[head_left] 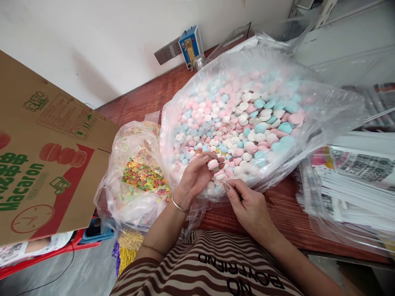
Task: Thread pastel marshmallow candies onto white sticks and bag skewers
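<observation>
A big clear plastic bag (324, 98) lies open on the reddish wooden table, full of pink, white and blue disc-shaped pieces (243, 119). My left hand (199, 174), with a bracelet on its wrist, is over the bag's near edge, its fingers curled round a pink and white piece (212, 165). Just to the right, my right hand (247, 203) has thumb and index finger pinched together beside the near edge; whatever is between them is too small to make out. Left of the big bag, a smaller clear bag (119, 205) holds tiny multicoloured rings (143, 174).
A cardboard box (68, 156) with printed pictures stands at the left. Plastic-wrapped stacks of white packaging (358, 181) lie at the right. A blue box-shaped device (191, 43) and a metal cup (199, 62) are by the wall, near a socket strip (168, 52).
</observation>
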Demonstrator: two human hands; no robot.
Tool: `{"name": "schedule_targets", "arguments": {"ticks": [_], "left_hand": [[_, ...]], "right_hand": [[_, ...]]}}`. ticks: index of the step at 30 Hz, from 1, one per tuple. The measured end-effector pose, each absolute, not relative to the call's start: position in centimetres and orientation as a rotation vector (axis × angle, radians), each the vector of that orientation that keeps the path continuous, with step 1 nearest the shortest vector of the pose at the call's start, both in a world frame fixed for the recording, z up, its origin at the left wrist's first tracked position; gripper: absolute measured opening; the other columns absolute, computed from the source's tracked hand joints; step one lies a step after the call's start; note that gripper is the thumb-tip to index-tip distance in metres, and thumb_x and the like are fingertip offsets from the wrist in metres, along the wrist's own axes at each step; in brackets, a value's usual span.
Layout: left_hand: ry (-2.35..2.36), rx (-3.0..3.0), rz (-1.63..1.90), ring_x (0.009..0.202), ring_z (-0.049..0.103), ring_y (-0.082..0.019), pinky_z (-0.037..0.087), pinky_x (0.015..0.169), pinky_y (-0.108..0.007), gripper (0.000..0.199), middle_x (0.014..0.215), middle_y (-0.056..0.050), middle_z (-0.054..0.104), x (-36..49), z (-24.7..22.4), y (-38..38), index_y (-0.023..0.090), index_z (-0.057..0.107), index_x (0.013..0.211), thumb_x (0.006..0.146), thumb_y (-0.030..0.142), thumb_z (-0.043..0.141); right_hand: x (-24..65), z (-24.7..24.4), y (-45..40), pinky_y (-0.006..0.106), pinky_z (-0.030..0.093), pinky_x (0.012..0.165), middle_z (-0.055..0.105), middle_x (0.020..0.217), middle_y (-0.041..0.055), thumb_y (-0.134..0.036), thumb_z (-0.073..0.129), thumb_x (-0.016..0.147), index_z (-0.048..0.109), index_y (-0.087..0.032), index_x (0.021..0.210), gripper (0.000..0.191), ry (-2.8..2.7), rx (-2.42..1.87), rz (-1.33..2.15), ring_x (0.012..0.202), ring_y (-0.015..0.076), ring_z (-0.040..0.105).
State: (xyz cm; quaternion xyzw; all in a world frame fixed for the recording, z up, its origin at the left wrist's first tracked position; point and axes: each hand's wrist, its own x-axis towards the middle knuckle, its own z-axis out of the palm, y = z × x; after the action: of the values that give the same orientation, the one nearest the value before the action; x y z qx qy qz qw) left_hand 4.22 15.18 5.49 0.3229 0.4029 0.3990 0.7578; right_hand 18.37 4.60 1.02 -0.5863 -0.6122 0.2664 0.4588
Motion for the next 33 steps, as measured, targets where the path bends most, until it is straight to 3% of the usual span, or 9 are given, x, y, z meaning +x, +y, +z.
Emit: {"name": "schedule_targets", "arguments": {"ticks": [3,8,12,16,19,22,25,27,33], "left_hand": [[0.784,0.517,0.994,0.077,0.063,-0.014,0.055,0.076,-0.031,0.018,0.08,-0.002,0.059,6.0,5.9,13.6,0.018,0.062,0.081,0.09,0.033,0.066],[0.792,0.381,1.189,0.05,0.041,-0.006,0.043,0.056,-0.021,0.03,0.065,0.005,0.044,7.9,6.3,12.2,0.019,0.055,0.081,0.095,0.043,0.066],[0.818,0.399,1.268,0.045,0.033,-0.003,0.036,0.05,-0.018,0.037,0.063,0.007,0.04,9.0,5.9,11.4,0.019,0.051,0.079,0.095,0.048,0.066],[0.823,0.457,1.286,0.045,0.032,-0.002,0.036,0.051,-0.018,0.04,0.064,0.007,0.04,9.6,5.3,10.4,0.019,0.049,0.078,0.093,0.051,0.068],[0.856,0.514,1.286,0.047,0.035,-0.003,0.043,0.056,-0.019,0.042,0.066,0.007,0.043,9.6,4.7,10.0,0.019,0.049,0.077,0.091,0.053,0.069],[0.868,0.566,1.215,0.053,0.047,-0.006,0.049,0.063,-0.022,0.042,0.071,0.004,0.051,8.9,4.5,10.8,0.02,0.053,0.081,0.092,0.059,0.063],[0.903,0.704,1.165,0.079,0.066,-0.015,0.055,0.075,-0.029,0.045,0.099,-0.004,0.067,6.9,4.7,13.9,0.023,0.06,0.105,0.094,0.066,0.052],[1.027,0.977,1.191,0.098,0.069,-0.018,0.055,0.084,-0.031,0.034,0.116,-0.006,0.069,5.2,5.0,16.8,0.025,0.061,0.113,0.095,0.053,0.058],[1.517,2.178,0.492,0.094,0.068,-0.024,0.051,0.087,-0.036,0.013,0.093,-0.008,0.074,3.5,4.7,24.3,0.019,0.07,0.091,0.092,0.025,0.058]], "right_hand": [[17.9,0.8,4.4,0.024,0.043,0.055,0.071,0.07,0.0006,-0.026,0.048,0.103,0.065,-0.018,0.099,0.02,-1.548,-1.463,0.493,0.056,0.0151,0.066],[17.6,1.4,4.2,0.025,0.036,0.049,0.066,0.061,0.0003,-0.02,0.038,0.104,0.062,-0.017,0.088,0.029,-1.752,-1.428,0.294,0.045,0.0133,0.06],[17.1,1.7,4.1,0.027,0.033,0.046,0.063,0.057,0.0005,-0.02,0.03,0.108,0.059,-0.016,0.083,0.038,-1.788,-1.422,0.133,0.042,0.0127,0.058],[16.7,1.4,4.1,0.026,0.033,0.047,0.062,0.056,0.0003,-0.018,0.031,0.108,0.056,-0.018,0.077,0.04,-1.807,-1.45,0.065,0.043,0.0123,0.059],[16.4,1.0,4.4,0.025,0.035,0.048,0.065,0.057,0.0018,-0.02,0.031,0.108,0.059,-0.016,0.083,0.038,-1.798,-1.462,0.076,0.045,0.013,0.061],[16.8,1.1,4.8,0.025,0.036,0.047,0.068,0.061,0.0032,-0.023,0.032,0.108,0.063,-0.014,0.094,0.035,-1.74,-1.465,0.203,0.045,0.0144,0.062],[18.1,1.6,4.8,0.024,0.037,0.047,0.067,0.062,0.0005,-0.024,0.038,0.107,0.062,-0.016,0.094,0.028,-1.636,-1.473,0.38,0.046,0.0142,0.061],[19.3,1.8,4.6,0.023,0.038,0.048,0.063,0.059,-0.0023,-0.025,0.042,0.105,0.059,-0.019,0.089,0.024,-1.54,-1.495,0.421,0.046,0.0137,0.06],[21.1,1.7,4.4,0.023,0.037,0.05,0.057,0.059,-0.005,-0.025,0.046,0.103,0.055,-0.022,0.082,0.023,-1.418,-1.529,0.394,0.047,0.0122,0.055]]}}
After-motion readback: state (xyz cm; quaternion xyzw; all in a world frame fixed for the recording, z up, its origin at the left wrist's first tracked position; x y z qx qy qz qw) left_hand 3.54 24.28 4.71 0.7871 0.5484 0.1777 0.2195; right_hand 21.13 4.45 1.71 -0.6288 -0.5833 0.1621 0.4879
